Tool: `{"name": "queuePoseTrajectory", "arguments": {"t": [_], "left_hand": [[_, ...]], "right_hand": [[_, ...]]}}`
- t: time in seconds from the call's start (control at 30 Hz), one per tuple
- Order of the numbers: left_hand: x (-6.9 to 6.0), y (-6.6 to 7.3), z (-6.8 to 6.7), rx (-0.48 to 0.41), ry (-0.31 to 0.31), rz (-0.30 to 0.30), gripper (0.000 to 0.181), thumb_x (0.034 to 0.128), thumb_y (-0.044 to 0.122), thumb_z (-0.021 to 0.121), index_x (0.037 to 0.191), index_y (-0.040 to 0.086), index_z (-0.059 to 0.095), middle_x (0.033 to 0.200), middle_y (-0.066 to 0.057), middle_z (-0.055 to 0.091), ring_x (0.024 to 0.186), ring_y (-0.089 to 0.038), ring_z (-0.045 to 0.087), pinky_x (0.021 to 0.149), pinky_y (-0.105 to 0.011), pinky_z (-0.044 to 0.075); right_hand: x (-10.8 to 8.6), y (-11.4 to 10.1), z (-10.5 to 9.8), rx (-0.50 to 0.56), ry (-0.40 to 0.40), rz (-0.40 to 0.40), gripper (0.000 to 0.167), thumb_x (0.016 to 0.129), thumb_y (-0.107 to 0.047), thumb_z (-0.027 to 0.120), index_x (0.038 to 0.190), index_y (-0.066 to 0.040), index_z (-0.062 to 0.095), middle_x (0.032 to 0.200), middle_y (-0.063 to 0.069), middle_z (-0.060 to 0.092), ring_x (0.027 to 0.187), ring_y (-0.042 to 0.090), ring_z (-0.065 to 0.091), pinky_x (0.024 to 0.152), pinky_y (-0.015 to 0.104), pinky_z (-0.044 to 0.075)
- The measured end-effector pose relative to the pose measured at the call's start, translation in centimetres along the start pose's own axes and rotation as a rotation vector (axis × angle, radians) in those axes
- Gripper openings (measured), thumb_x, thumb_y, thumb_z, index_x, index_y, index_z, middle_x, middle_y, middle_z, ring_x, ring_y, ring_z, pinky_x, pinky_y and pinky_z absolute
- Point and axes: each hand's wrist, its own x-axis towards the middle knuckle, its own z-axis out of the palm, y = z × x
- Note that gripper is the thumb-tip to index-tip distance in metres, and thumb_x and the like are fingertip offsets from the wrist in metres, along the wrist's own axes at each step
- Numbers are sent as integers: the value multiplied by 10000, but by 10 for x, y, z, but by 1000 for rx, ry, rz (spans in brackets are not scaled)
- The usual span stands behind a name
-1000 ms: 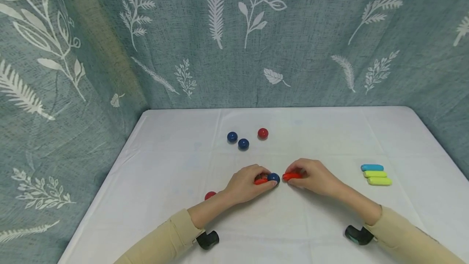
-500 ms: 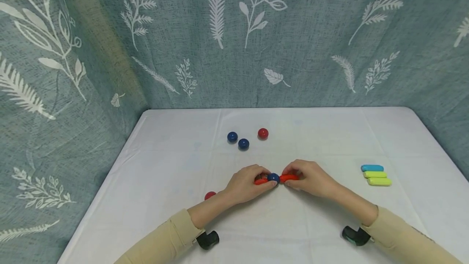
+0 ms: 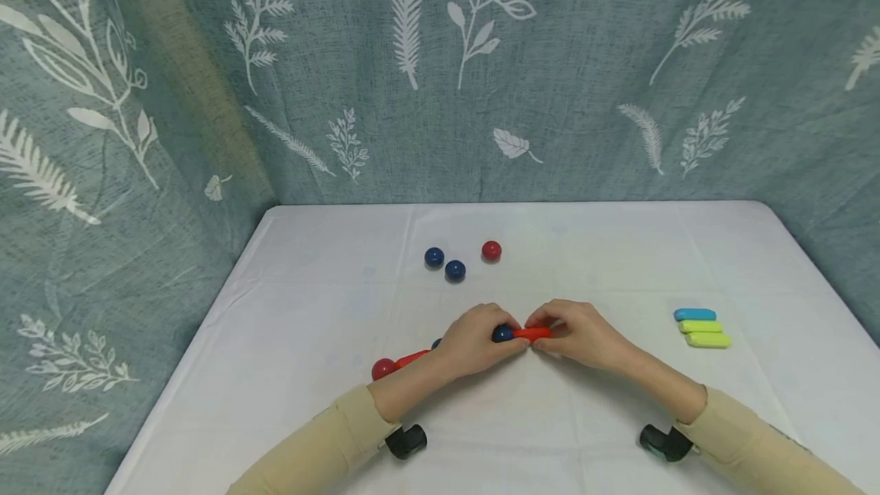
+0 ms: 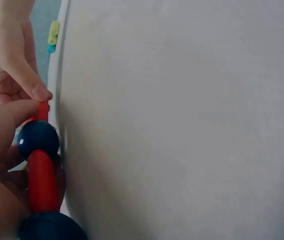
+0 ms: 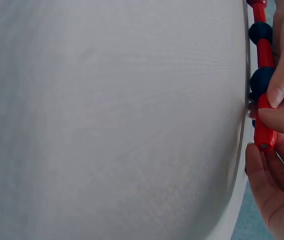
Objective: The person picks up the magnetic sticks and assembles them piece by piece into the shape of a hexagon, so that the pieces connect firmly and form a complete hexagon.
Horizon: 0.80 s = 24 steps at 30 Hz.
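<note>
A chain of red rods and balls runs across the middle of the table. My left hand [image 3: 481, 342] pinches it near a blue ball [image 3: 503, 333] and the end red rod [image 3: 532, 334]. With thumb and fingers my right hand [image 3: 584, 336] pinches that same rod, which touches the ball. Behind the left hand the chain continues to a red ball [image 3: 383, 369], partly covered by the wrist. The left wrist view shows two blue balls, the nearer one [image 4: 38, 139] joined to a red rod [image 4: 43, 182]. In the right wrist view the rod's free end [image 5: 264, 140] faces the camera.
Two blue balls [image 3: 434, 257] and a red ball [image 3: 491, 250] lie farther back on the white table [image 3: 619, 243]. A blue rod [image 3: 695, 314] and two yellow-green rods [image 3: 708, 340] lie side by side at the right. A patterned curtain [image 3: 584, 136] hangs behind.
The right hand's red rod has met the blue ball from the right. My left hand has shifted its hold rightward toward that rod, and more of the chain shows behind its wrist.
</note>
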Motion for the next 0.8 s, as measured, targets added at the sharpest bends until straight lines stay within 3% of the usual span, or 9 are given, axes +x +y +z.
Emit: {"name": "queuePoseTrajectory", "arguments": {"t": [0.33,0.6,0.8], "left_hand": [[-4,-8,0,-55,-11,-28,212,907,332,701,974,132,721,892,53,638,821,-99,547,747,-227,442],[-8,-12,-4,-54,-12,-60,214,908,333,699,988,136,714,918,49,641,834,-99,547,764,-239,455],[-10,-16,-7,-62,-25,-59,227,911,342,693,1011,139,713,965,35,656,876,-112,563,813,-267,465]], "right_hand": [[10,2,-2,43,-5,38,176,871,-115,739,1042,-111,697,969,-48,664,903,129,618,813,272,534],[41,3,-11,41,80,147,183,921,-170,680,1082,-85,702,974,-17,680,922,175,625,832,360,525],[69,9,-11,43,118,254,304,925,-213,676,1193,-72,657,1110,77,666,1014,256,619,855,420,505]]}}
